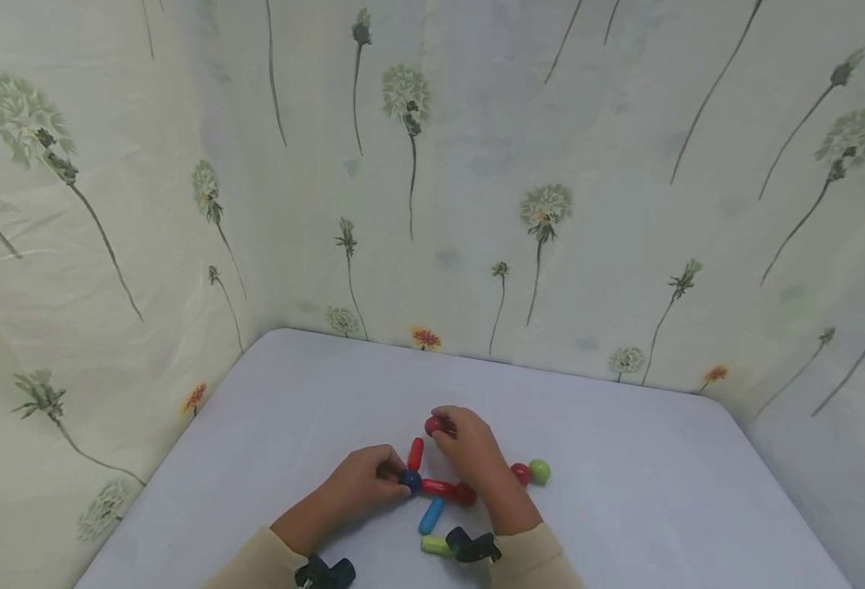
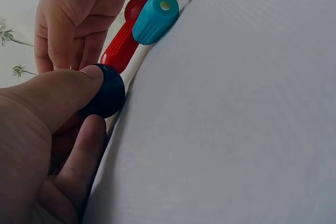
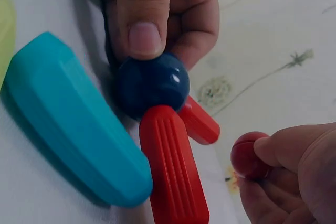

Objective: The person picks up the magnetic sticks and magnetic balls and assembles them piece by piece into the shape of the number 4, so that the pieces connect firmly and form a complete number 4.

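My left hand (image 1: 362,483) pinches a dark blue ball (image 3: 152,85) between thumb and fingers, low at the table. Two red grooved rods meet that ball: one rod (image 1: 416,454) points away from me, the other (image 1: 438,488) runs right to a red ball (image 1: 465,493). Beyond them, my right hand (image 1: 470,446) pinches another red ball (image 3: 249,155) with its fingertips, just past the free end of the far rod. A blue rod (image 1: 430,517) lies on the table on the near side of the joined pieces.
A yellow-green rod (image 1: 435,546) lies near my right wrist, partly behind the wrist camera (image 1: 472,546). Right of my right forearm sit a red ball (image 1: 521,474) and a green ball (image 1: 539,471). A white table (image 1: 623,491) carries everything, with a flower-patterned curtain (image 1: 461,164) behind.
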`<move>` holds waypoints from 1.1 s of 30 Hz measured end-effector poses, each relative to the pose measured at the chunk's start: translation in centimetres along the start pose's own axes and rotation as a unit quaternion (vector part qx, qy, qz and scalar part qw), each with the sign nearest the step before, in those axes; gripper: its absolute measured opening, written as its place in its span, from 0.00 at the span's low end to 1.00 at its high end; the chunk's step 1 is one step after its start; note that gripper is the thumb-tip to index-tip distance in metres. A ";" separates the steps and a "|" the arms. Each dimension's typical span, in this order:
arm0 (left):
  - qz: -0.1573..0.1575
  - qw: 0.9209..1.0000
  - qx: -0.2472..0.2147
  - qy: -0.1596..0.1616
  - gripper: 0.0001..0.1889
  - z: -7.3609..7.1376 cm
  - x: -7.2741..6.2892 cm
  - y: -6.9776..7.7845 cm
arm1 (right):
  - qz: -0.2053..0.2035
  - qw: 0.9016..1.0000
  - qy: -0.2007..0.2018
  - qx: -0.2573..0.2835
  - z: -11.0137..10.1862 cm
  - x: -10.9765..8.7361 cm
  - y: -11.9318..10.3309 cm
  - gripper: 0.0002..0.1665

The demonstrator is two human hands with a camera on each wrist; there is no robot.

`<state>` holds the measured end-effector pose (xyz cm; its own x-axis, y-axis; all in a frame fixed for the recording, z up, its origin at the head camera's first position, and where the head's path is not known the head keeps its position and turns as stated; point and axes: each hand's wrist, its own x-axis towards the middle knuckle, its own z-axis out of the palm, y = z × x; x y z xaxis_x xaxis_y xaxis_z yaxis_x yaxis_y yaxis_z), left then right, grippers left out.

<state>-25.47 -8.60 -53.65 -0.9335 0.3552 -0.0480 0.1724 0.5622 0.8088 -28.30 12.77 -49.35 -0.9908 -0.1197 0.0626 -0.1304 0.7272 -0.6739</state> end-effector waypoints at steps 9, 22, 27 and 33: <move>0.003 1.000 -0.006 0.003 0.13 0.3 0.0 0.3 | 0.012 1.000 -0.015 0.022 1.0 0.6 0.0 0.25; -0.004 1.000 -0.007 -0.004 0.13 0.1 0.0 0.4 | 0.007 0.999 -0.031 0.012 1.6 1.0 -0.2 0.24; -0.001 1.000 -0.007 -0.003 0.13 0.1 0.0 0.3 | -0.002 0.999 -0.041 0.013 1.8 1.3 -0.3 0.23; 0.004 1.000 -0.004 -0.002 0.12 -0.1 0.1 0.2 | -0.002 0.999 -0.051 -0.001 1.9 1.4 -0.4 0.24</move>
<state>-25.54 -8.52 -53.50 -0.9311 0.3623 -0.0427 0.1776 0.5524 0.8144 -29.52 10.99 -50.39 -0.9816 -0.1906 -0.0098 -0.1345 0.7275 -0.6728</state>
